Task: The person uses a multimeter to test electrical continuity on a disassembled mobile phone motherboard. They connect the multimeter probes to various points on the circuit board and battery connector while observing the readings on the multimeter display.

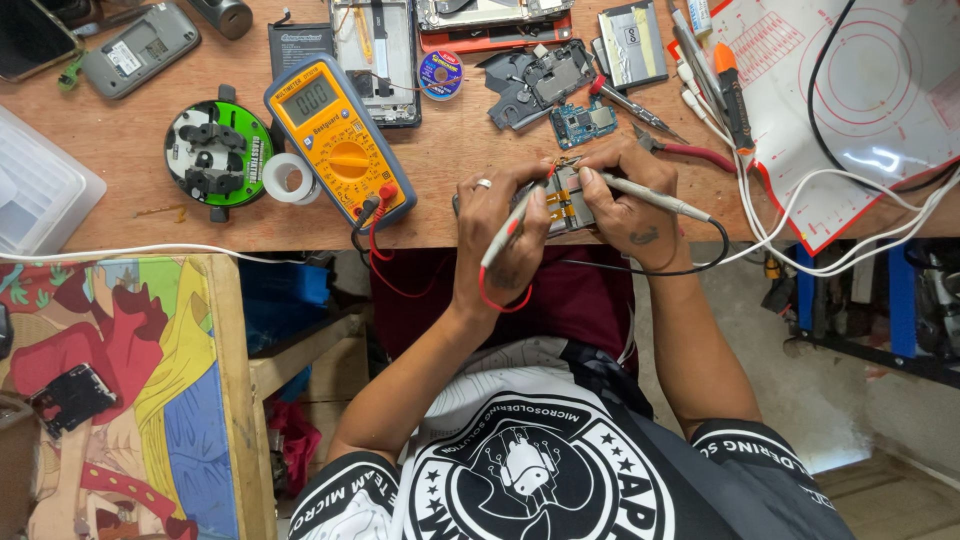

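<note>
In the head view, a small opened phone with its bare circuit board (563,203) is seen at the front edge of the brown wooden workbench (130,140), between the two hands. The left hand (503,225) is closed around a grey test probe with a red lead (512,228), whose tip is pressed to the top of the board. The right hand (625,200) is clenched on a second grey probe with a black lead (655,198), its tip also set on the board's upper edge. A silver ring is worn on a left finger. To the left, a yellow digital multimeter with a blue rim (340,140) is laid flat, both leads plugged into it. Just beside it a roll of white tape (291,178) and a round green-and-black fixture (216,152) are found. Behind the hands, a small blue circuit board (583,123) and red-handled tweezers (690,151) are lying.
</note>
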